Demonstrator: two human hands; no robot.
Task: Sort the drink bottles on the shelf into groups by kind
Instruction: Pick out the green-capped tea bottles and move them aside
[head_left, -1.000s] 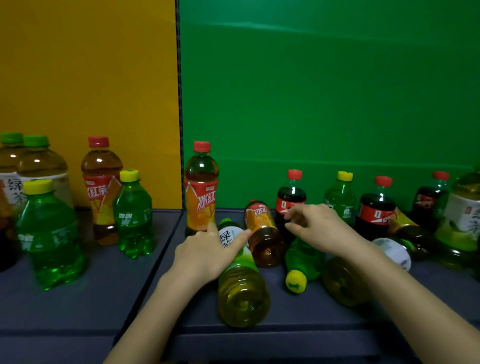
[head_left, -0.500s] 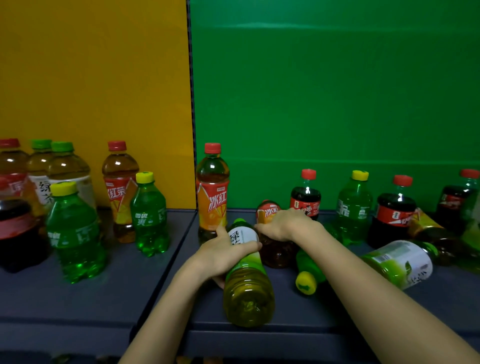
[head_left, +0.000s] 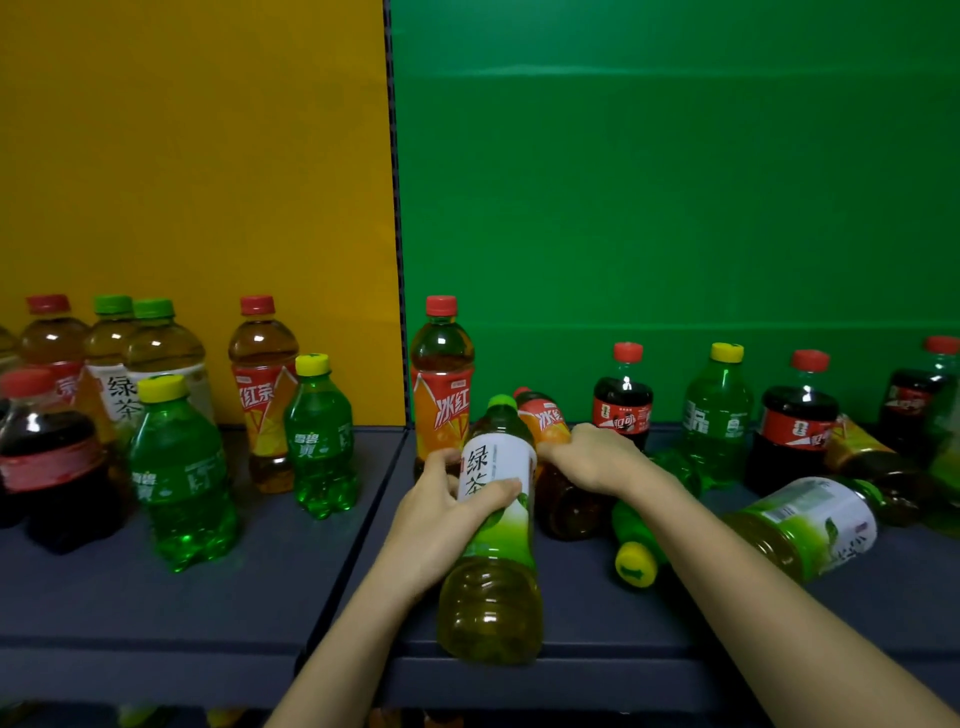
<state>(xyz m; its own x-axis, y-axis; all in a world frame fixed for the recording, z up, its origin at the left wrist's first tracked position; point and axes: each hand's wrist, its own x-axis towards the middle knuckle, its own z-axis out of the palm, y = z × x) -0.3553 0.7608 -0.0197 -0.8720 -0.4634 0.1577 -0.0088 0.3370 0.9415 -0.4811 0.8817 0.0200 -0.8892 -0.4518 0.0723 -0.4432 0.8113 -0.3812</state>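
My left hand is wrapped around a green tea bottle with a white and green label; its cap end is tilted up off the dark shelf. My right hand grips a lying iced red tea bottle with an orange label, just right of the green tea. A lying green soda bottle with a yellow cap rests under my right forearm. Another green tea bottle lies on its side to the right.
An iced red tea bottle stands behind my left hand. Cola bottles and a green soda stand along the green back panel. On the left section stand green sodas, red teas, green teas and a cola.
My left hand has closed on the green tea bottle and tipped its cap end upward. My right hand moved left from the green soda onto the lying iced red tea bottle.
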